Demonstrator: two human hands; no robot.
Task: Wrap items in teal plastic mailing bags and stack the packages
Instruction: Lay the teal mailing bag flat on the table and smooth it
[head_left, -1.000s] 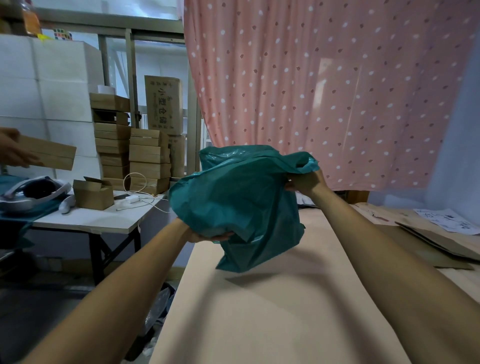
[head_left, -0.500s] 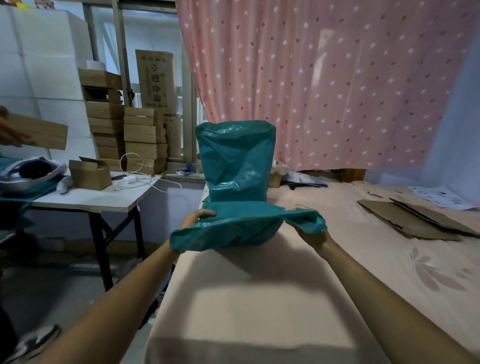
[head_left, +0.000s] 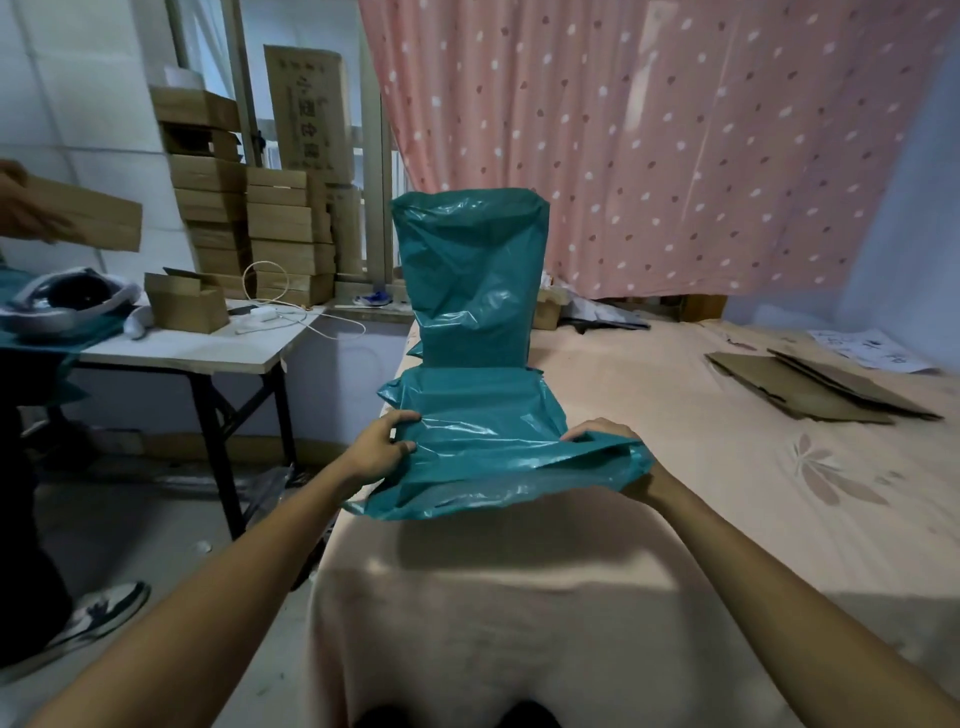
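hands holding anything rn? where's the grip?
Both grip one teal mailing bag lying on the cloth-covered surface: left hand pinches its left edge, right hand its right edge near the loose open flap.

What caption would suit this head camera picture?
Both hands, left and right, hold a teal mailing bag on the peach-covered table.
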